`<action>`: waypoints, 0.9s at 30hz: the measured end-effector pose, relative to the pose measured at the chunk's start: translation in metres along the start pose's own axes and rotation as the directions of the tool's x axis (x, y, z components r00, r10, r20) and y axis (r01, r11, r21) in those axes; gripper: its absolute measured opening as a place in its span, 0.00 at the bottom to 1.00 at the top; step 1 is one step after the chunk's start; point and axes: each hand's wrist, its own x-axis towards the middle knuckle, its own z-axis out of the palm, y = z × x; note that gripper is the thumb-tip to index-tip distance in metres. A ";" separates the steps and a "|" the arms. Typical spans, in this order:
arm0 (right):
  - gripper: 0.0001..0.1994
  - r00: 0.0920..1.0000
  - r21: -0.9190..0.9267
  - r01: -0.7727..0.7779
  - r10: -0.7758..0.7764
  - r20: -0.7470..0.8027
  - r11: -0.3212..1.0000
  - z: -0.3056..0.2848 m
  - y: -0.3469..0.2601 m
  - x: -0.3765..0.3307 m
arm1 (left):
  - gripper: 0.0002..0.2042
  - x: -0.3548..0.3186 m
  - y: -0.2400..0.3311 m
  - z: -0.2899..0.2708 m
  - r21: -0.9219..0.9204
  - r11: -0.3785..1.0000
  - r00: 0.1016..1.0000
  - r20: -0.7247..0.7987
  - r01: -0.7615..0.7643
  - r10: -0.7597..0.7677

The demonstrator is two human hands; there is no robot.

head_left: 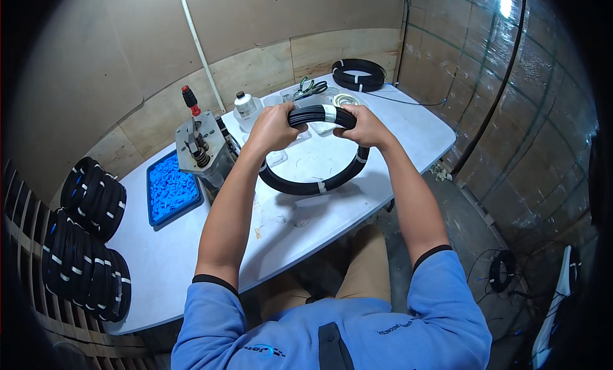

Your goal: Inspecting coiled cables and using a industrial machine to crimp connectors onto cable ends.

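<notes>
A coil of black cable [295,187] is bound at intervals with white bands and held tilted over the white table [281,255]. My left hand [276,128] is closed around the far side of the coil, left of a wide white band. To the right of that band, my right hand [366,126] grips the same coil with the thumb on top. The coil's near side hangs lower, close above the tabletop, with its shadow beneath. Parts of the coil under both hands are hidden.
Left of my forearm stand a metal press [205,140] with a red-and-black handle and a tray [153,207] of small blue pieces. Banded coils [89,261] are stacked at the left edge. Behind lie scissors [313,89], a white bottle [244,106] and another black coil [359,87].
</notes>
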 end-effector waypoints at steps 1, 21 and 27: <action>0.15 1.000 -0.033 -0.021 0.021 0.012 0.999 -0.002 -0.001 0.000 | 0.14 0.001 0.003 -0.001 0.017 1.000 1.000 0.026 0.007 -0.007; 0.17 0.987 -0.115 0.095 -0.108 -0.115 0.989 0.006 -0.023 0.004 | 0.15 0.029 -0.014 0.012 -0.099 0.991 0.989 0.115 -0.084 0.095; 0.17 0.989 -0.135 0.064 -0.081 -0.120 0.989 0.006 -0.025 0.004 | 0.13 0.034 -0.020 0.014 -0.203 0.976 0.975 0.185 -0.085 0.123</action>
